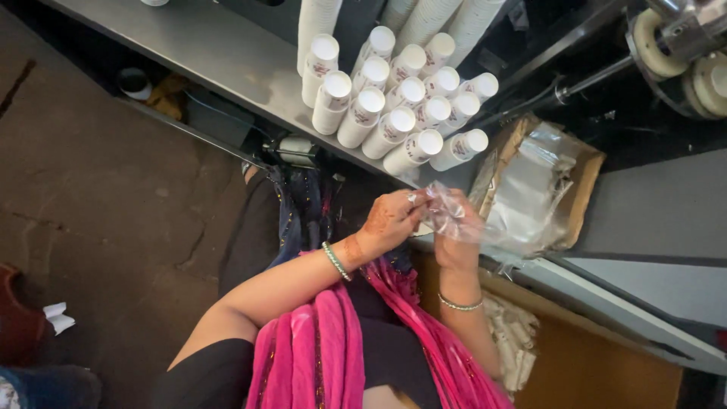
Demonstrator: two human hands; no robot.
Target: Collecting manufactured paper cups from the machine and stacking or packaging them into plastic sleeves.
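Head view, looking down. Both hands meet at the near edge of a grey metal shelf. Left hand pinches the edge of a clear plastic bag with its fingertips; right hand sits inside or behind the film, fingers closed on it, exact grip blurred by the plastic. Bag is held in the air just below the rows of stacked white paper cups lying on the shelf. Just right of the hands: open cardboard box holding more clear bags. Pink scarf hangs over the lap
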